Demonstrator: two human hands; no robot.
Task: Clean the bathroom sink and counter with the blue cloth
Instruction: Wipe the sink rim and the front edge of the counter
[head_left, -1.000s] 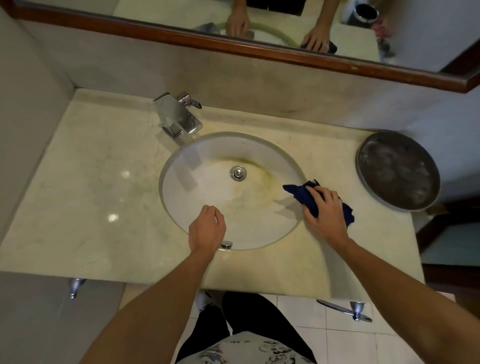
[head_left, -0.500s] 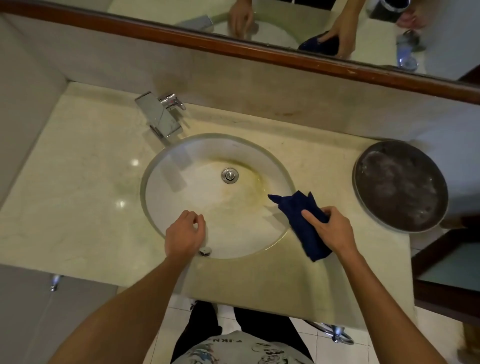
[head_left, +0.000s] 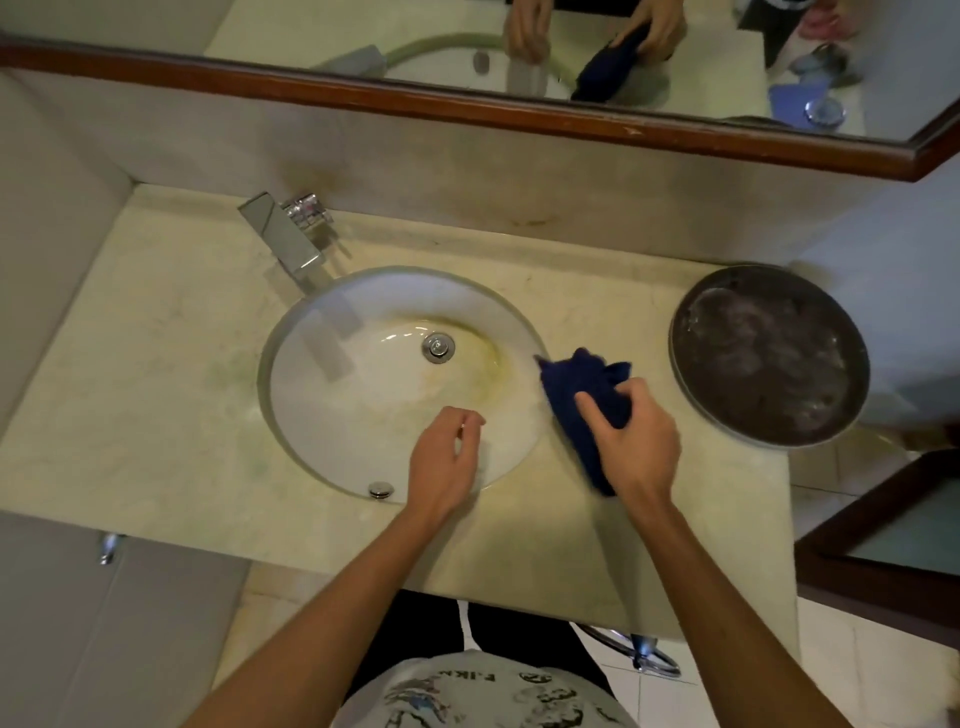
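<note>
Head view, looking down over a pale marble counter (head_left: 156, 374). Set into it, an oval white sink (head_left: 332, 415) holding no water, only a yellowish stain curving round the chrome drain plug (head_left: 438, 347). Chrome faucet (head_left: 285, 241) at the basin's back left edge, spout angled toward the bowl. Small chrome overflow cap (head_left: 381, 489) on the near rim.

Right hand (head_left: 636, 441) closed around the blue cloth (head_left: 582, 395), fingers wrapped over the bunched fabric, cloth pressed on the counter at the sink's right rim, one corner reaching over the edge. Left hand (head_left: 441, 462) over the near inside of the basin, fingers loosely curled, gripping nothing.

Far right on the counter, a round dark metal tray (head_left: 769, 358), surface smeared with whitish film; contents otherwise unclear.

Above, a wood-framed mirror (head_left: 467, 111) reflecting both hands and the cloth.
</note>
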